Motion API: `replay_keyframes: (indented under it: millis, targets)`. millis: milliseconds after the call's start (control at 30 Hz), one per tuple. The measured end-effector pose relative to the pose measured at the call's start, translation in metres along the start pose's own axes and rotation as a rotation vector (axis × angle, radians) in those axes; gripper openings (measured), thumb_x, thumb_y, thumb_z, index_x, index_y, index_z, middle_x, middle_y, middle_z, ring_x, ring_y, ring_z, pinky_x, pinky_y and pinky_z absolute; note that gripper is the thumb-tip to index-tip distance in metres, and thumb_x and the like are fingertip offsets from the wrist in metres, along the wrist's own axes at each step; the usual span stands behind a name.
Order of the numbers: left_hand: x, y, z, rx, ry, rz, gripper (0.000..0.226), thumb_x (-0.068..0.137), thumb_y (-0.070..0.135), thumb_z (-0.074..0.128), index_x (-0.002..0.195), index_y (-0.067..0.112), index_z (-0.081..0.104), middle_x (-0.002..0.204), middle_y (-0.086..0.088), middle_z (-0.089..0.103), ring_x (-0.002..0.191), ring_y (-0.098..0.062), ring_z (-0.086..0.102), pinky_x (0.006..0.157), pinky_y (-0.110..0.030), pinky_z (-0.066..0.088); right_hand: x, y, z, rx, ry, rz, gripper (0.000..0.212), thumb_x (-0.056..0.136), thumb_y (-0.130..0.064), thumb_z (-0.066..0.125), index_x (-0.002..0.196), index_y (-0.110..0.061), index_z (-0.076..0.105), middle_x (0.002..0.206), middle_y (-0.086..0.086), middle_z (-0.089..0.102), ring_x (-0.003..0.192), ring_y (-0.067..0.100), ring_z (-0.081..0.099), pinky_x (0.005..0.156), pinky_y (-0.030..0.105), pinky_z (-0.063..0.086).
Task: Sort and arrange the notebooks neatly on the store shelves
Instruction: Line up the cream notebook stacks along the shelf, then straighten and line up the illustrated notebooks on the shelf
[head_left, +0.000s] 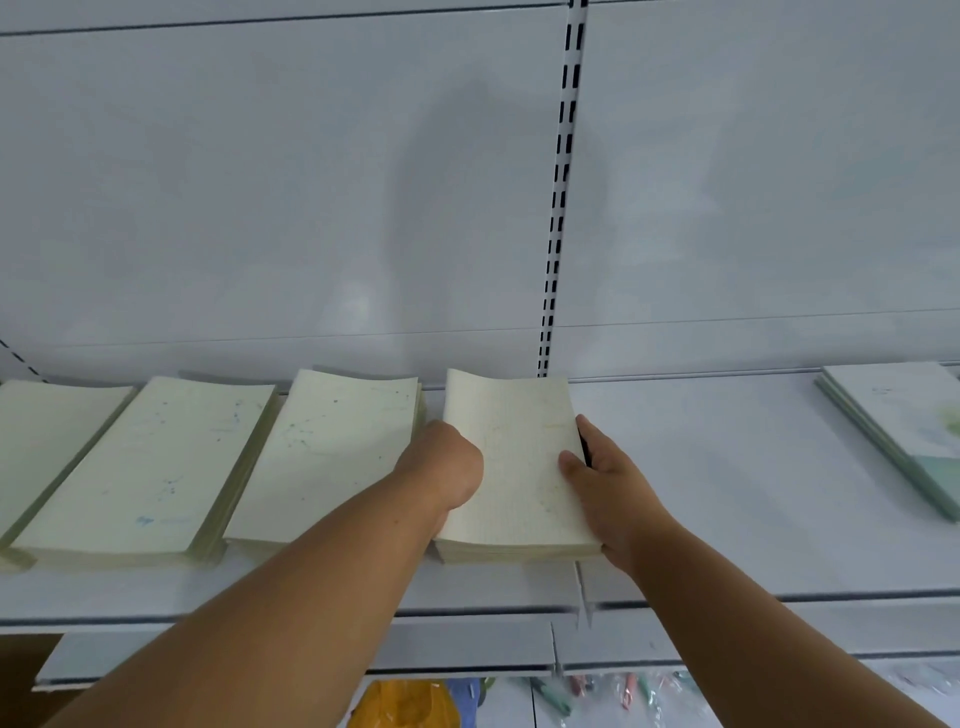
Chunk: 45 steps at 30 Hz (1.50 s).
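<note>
Both hands, left (441, 467) and right (602, 483), curled around a cream, grid-papered notebook stack (514, 467) on smooth white shelf (701, 467).

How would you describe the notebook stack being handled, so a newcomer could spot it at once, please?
On the white shelf, find the row of cream notebook stacks. It is the rightmost stack of that row, just below the slotted upright. Unlike its neighbours, it has the left hand and right hand on its two sides.

My left fingers (457, 441) hidden behind stack (519, 467). Far-left pile (47, 431) cut by frame edge. Right pile (904, 426) cut too. Cover print too faint to read. Items below shelf (727, 467) blurred, unidentifiable.
</note>
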<state>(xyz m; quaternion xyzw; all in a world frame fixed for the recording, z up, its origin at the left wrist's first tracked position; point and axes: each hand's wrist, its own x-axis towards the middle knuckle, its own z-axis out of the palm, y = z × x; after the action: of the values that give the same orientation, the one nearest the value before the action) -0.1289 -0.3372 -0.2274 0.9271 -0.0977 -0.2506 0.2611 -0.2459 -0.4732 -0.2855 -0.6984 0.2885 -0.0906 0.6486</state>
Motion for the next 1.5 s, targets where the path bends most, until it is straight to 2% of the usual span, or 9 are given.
replay_keyframes:
  millis: [233,333,400,567,833,1100,1267,1400,1500]
  targets:
    - [-0.011,0.006,-0.006,-0.032,0.019,0.056,0.033,0.097,0.006,0.038,0.065,0.015,0.031,0.070,-0.002,0.038,0.059,-0.013,0.039,0.071,-0.033,0.043,-0.002,-0.011,-0.001,-0.101,0.000,0.049,0.035,0.102,-0.026,0.046,0.136,-0.029,0.053,0.124,-0.008,0.066,0.112,0.018,0.064,0.101,0.044,0.053]
    - [-0.026,0.006,-0.009,0.061,0.028,0.074,0.012,0.095,0.008,0.041,0.099,0.004,0.051,0.097,-0.009,0.055,0.097,-0.026,0.060,0.080,-0.031,0.045,-0.011,-0.023,-0.006,-0.150,0.021,0.086,0.027,0.105,-0.031,0.047,0.131,-0.023,0.048,0.130,-0.009,0.052,0.125,0.019,0.052,0.105,0.036,0.042]
    - [-0.036,0.007,-0.008,0.183,0.105,0.120,0.056,0.092,0.015,0.045,0.143,0.000,0.028,0.135,-0.015,0.047,0.124,-0.034,0.048,0.097,-0.037,0.043,-0.019,-0.031,-0.016,-0.226,0.074,0.069,0.052,0.106,-0.033,0.045,0.155,-0.027,0.031,0.154,-0.005,0.041,0.143,0.019,0.038,0.113,0.035,0.033]
    - [-0.075,0.037,0.010,0.362,0.327,0.469,0.044,0.091,0.022,0.047,0.132,0.010,0.041,0.129,-0.010,0.051,0.117,-0.028,0.045,0.095,-0.036,0.040,-0.038,-0.040,-0.061,-0.481,0.189,-0.087,0.052,0.106,-0.031,0.047,0.155,-0.023,0.035,0.156,-0.002,0.043,0.136,0.016,0.048,0.114,0.028,0.033]
    - [-0.091,0.119,0.123,0.300,0.016,0.680,0.047,0.095,0.028,0.048,0.142,0.025,0.043,0.140,0.007,0.051,0.125,-0.015,0.048,0.101,-0.028,0.041,-0.052,-0.026,-0.208,-0.568,0.379,-0.128,0.038,0.104,-0.023,0.049,0.142,-0.020,0.055,0.139,-0.003,0.058,0.120,0.013,0.059,0.096,0.017,0.036]
    - [-0.080,0.241,0.255,0.145,-0.094,0.570,0.048,0.096,0.029,0.051,0.143,0.021,0.043,0.143,0.001,0.048,0.125,-0.018,0.051,0.101,-0.028,0.041,-0.030,-0.001,-0.383,-0.692,0.367,-0.108,0.035,0.100,-0.023,0.057,0.135,-0.020,0.060,0.125,-0.001,0.064,0.112,0.015,0.061,0.097,0.022,0.041]
    - [-0.066,0.309,0.297,-0.368,-0.134,0.233,0.032,0.081,0.032,0.062,0.103,0.010,0.063,0.103,-0.010,0.069,0.090,-0.028,0.065,0.077,-0.033,0.053,-0.013,0.013,-0.428,-0.818,0.200,0.020,0.047,0.098,-0.022,0.060,0.144,-0.019,0.052,0.143,0.002,0.056,0.130,0.019,0.053,0.103,0.021,0.035]
    - [-0.045,0.339,0.304,-0.833,-0.157,-0.034,0.039,0.075,0.026,0.077,0.105,0.003,0.068,0.095,-0.016,0.072,0.081,-0.033,0.071,0.078,-0.049,0.060,-0.008,0.021,-0.442,-0.926,0.120,-0.016,0.054,0.094,-0.028,0.065,0.145,-0.020,0.051,0.145,0.000,0.053,0.130,0.019,0.051,0.105,0.023,0.036]
    - [-0.037,0.354,0.313,-0.858,-0.146,-0.010,0.036,0.082,0.024,0.076,0.109,0.002,0.067,0.101,-0.017,0.072,0.083,-0.034,0.071,0.080,-0.053,0.059,-0.007,0.029,-0.451,-0.903,0.113,-0.054,0.054,0.093,-0.030,0.066,0.144,-0.019,0.052,0.142,-0.001,0.053,0.129,0.019,0.050,0.106,0.024,0.035]
